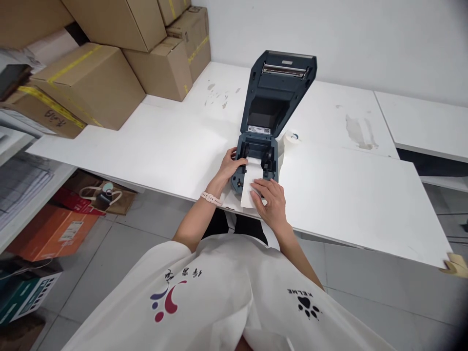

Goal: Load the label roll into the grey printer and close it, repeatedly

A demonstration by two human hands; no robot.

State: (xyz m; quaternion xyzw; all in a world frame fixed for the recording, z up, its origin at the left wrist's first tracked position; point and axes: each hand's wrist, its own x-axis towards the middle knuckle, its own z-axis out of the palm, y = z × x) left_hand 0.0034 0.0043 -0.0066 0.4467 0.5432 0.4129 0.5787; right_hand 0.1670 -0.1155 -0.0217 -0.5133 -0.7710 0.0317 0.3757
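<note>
A dark blue-grey label printer (pixel 237 183) stands near the front edge of the white table, its lid (pixel 281 83) swung up and back. Out of its front runs a strip of white label paper (pixel 250 178), which hangs a little over the front of the base. My left hand (pixel 231 165) grips the printer's left side wall, thumb over the inside beside the paper. On the right, my right hand (pixel 269 199) has its fingers closed on the paper strip at the printer's front right corner. The part of the strip beneath those fingers is hidden.
A small white roll (pixel 291 137) lies on the table right behind the printer. Cardboard boxes (pixel 87 87) are stacked at the back left. An orange box (pixel 54 231) sits on the floor at left. The table (pixel 351 195) ends at a front edge close to my body.
</note>
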